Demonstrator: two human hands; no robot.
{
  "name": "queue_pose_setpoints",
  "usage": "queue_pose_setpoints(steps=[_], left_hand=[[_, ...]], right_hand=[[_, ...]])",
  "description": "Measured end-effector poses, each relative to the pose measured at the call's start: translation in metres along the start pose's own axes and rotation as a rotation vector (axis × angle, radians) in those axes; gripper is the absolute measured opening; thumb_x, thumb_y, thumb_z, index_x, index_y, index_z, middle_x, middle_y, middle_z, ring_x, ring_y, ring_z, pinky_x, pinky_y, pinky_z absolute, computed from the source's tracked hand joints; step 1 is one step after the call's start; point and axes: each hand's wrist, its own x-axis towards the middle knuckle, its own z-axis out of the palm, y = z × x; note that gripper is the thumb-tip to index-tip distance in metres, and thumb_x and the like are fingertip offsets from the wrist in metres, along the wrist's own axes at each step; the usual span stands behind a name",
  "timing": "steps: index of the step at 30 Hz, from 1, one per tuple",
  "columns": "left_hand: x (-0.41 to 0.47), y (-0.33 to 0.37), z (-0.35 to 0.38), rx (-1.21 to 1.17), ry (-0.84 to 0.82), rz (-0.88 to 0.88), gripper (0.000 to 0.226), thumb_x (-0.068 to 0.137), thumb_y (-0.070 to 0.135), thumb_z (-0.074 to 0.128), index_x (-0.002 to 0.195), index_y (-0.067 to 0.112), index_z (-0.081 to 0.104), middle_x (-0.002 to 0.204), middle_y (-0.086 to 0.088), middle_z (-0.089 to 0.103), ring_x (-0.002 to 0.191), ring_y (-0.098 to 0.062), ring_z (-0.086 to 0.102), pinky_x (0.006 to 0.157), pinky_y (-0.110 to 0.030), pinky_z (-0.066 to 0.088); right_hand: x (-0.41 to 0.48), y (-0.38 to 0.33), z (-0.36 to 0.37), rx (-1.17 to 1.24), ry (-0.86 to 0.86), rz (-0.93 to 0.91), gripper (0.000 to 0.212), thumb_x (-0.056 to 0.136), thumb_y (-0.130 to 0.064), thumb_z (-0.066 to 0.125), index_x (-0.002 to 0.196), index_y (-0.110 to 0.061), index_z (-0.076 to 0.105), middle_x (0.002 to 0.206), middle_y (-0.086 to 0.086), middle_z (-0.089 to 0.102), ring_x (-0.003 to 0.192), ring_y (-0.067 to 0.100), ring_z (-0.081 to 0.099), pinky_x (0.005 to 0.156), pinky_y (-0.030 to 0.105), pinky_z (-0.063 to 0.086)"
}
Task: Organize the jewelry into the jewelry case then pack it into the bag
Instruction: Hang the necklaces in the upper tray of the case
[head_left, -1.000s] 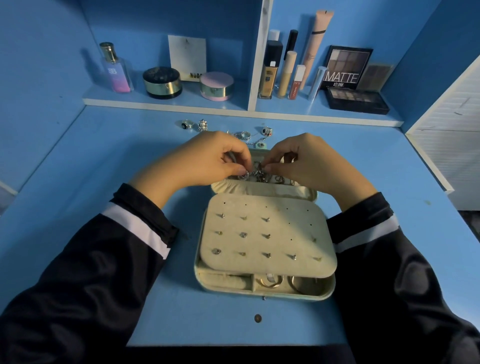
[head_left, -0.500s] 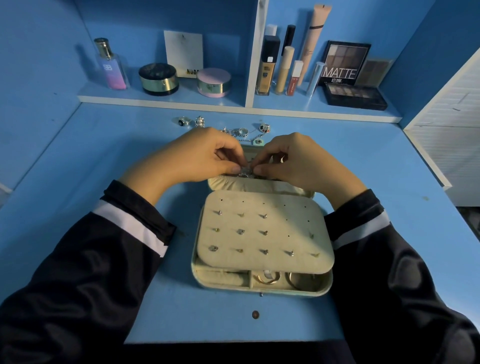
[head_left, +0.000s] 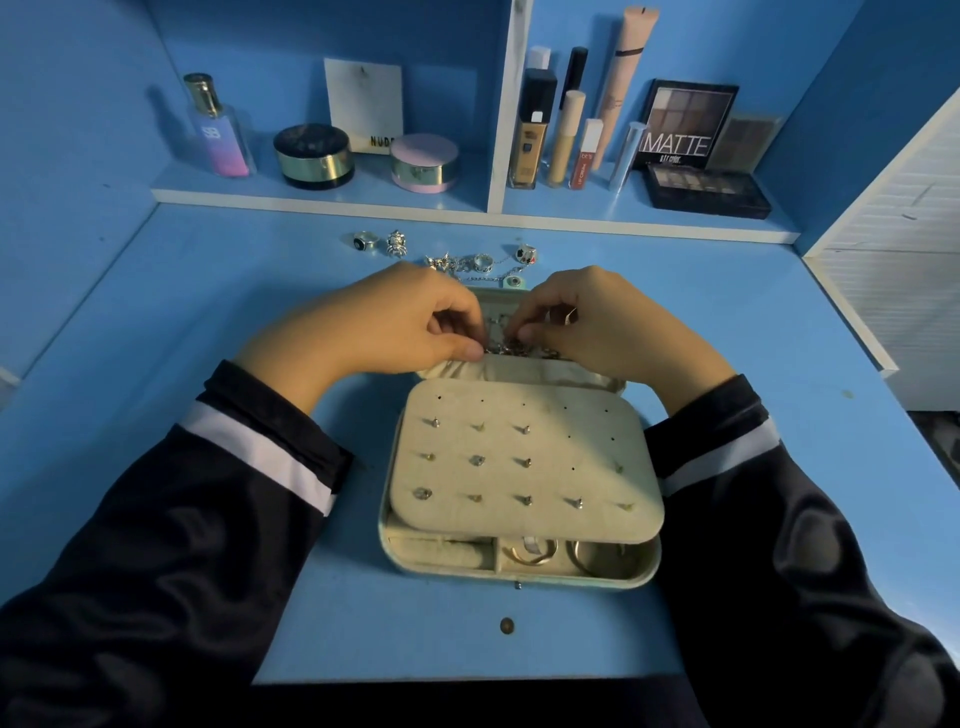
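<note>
So we're mid-sorting here. The left hand (head_left: 395, 322) and right hand (head_left: 587, 322) sit almost knuckle to knuckle. Fingers on both are curled in, and each thumb and forefinger pinches a tangly silver chain (head_left: 511, 349) stretched right between the fingertips. I can't tell if there's a clasp or hook in there, it's too small and blurry.

Directly under the fingertips is the gathered pocket (head_left: 519, 371) of the jewelry case (head_left: 519, 579) lid, so my guess is the chain is getting hung or tucked in there. On the wrist side of the fingers is the stud panel (head_left: 524, 457), about half filled with earrings. Just past the fingertips, on the desk (head_left: 156, 364), a bunch of loose rings (head_left: 478, 262) aren't packed yet.

Next bit needs patience, I'd say: get the chain seated without knotting it, let go gently, then reach just beyond the fingers for the rings. The case can't close until that's done, and there's no bag in view at all.
</note>
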Motion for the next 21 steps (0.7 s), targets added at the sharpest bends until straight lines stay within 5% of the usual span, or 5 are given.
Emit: queue_pose_setpoints(steps=[7,10,13,21], left_hand=[[0.002,-0.003,0.008,0.053,-0.025,0.02,0.017,0.09,0.029,0.068,0.081,0.04,0.06,0.087,0.009,0.061,0.075,-0.007,0.056,0.078,-0.037,0.053],[0.003,-0.003,0.01,0.059,-0.037,0.037,0.018,0.093,0.027,0.064,0.081,0.04,0.059,0.087,0.011,0.058,0.079,-0.012,0.055,0.079,-0.04,0.051],[0.003,-0.003,0.009,0.05,-0.026,0.04,0.018,0.093,0.027,0.064,0.081,0.04,0.059,0.087,0.01,0.061,0.078,-0.01,0.055,0.077,-0.036,0.051],[0.003,-0.008,0.008,-0.015,0.061,0.046,0.012,0.088,0.028,0.071,0.09,0.038,0.066,0.087,0.009,0.064,0.067,0.0,0.055,0.068,-0.019,0.046]], right_hand=[[-0.003,0.004,-0.005,0.022,-0.016,-0.029,0.014,0.086,-0.013,0.07,0.085,-0.026,0.074,0.089,0.0,0.067,0.072,0.011,0.053,0.067,0.018,0.042],[-0.004,0.009,-0.007,0.031,0.037,-0.003,0.015,0.086,-0.014,0.071,0.084,-0.029,0.072,0.085,-0.002,0.065,0.063,0.004,0.049,0.059,0.009,0.038],[-0.005,0.008,-0.003,0.014,0.011,0.018,0.012,0.087,-0.013,0.07,0.087,-0.024,0.074,0.082,-0.007,0.063,0.064,-0.004,0.051,0.059,0.004,0.036],[-0.009,0.007,-0.007,0.054,-0.003,0.0,0.012,0.087,-0.014,0.07,0.085,-0.025,0.074,0.09,0.002,0.068,0.069,0.011,0.052,0.062,0.011,0.039]])
